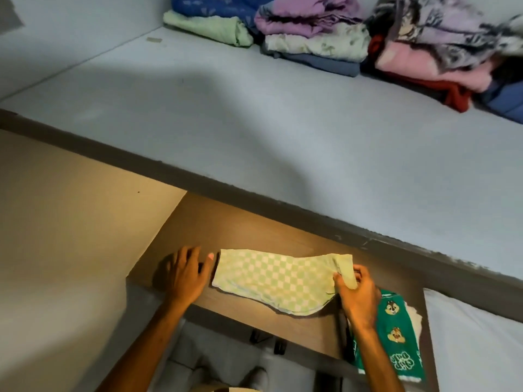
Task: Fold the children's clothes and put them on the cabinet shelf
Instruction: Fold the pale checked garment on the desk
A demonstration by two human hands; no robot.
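Two bare hands work a small checked garment on a wooden shelf.
A pale green and white checked child's garment [271, 281] lies flat on a brown wooden shelf [240, 230]. The left hand [188, 274] rests spread at its left edge; the right hand [358, 295] pinches its right end. A green chipmunk-print cloth [396, 332] lies just right. Folded clothes piles [339, 38] sit on the pale blue upper shelf [254, 123].

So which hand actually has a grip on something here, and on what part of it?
The right hand pinches the green checked garment at its right end, by a folded strip of fabric. The left hand lies flat at its left edge, gripping nothing.
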